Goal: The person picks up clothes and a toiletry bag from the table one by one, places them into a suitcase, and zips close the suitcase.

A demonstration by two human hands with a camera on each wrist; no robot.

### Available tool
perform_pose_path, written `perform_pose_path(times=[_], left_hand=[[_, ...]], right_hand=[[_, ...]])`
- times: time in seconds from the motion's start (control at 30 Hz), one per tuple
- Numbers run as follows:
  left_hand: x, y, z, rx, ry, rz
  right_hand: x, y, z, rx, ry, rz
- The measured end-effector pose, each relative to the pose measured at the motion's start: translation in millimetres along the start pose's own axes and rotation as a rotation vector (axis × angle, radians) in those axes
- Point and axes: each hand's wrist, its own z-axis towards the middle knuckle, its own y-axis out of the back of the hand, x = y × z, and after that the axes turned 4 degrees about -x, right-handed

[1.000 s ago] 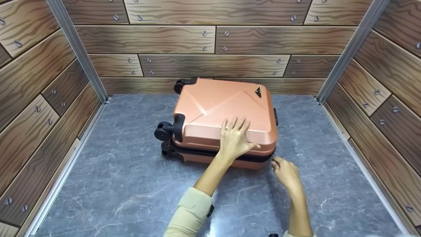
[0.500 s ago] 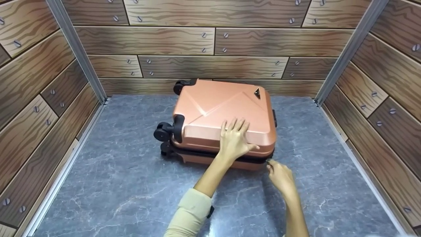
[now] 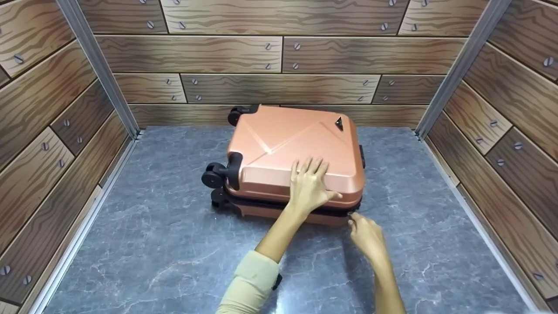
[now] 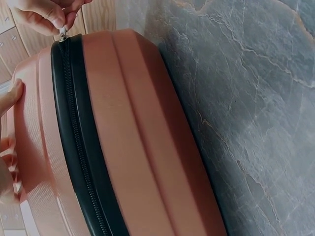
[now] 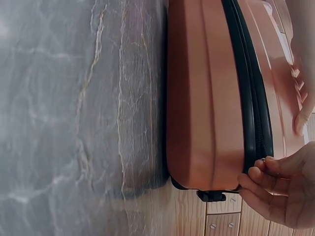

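Observation:
A rose-gold hard-shell suitcase (image 3: 296, 139) lies flat on its broad side, its black wheels (image 3: 214, 175) pointing left. My left hand (image 3: 308, 187) rests spread over its near upper edge, fingers straight on the top shell. At the near right corner my right hand (image 3: 367, 233) pinches a small metal zipper pull (image 4: 62, 34) between thumb and curled fingers. The black zipper band (image 4: 78, 132) runs along the suitcase's side, and its teeth look closed along the stretch seen in the left wrist view. In the right wrist view the fingers partly cover the pull.
Grey marbled floor (image 3: 165, 244) surrounds the suitcase. Wood-plank-patterned walls (image 3: 235, 52) stand behind and on both sides, with metal corner posts (image 3: 102, 74). The suitcase's far side lies close to the back wall. A black handle piece (image 5: 211, 195) sticks out at its right end.
My right hand has moved left round the near right corner, drawing the zipper pull along the band. The left hand stays in place on the shell.

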Motion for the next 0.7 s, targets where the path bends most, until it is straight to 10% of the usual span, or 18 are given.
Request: perform_pose_path(times=[0.7], left_hand=[[-4.7, -4.2, -6.8, -0.028, -0.035, -0.003]], right_hand=[[47.3, -38.6, 2.0, 0.016, 0.121, 0.113]])
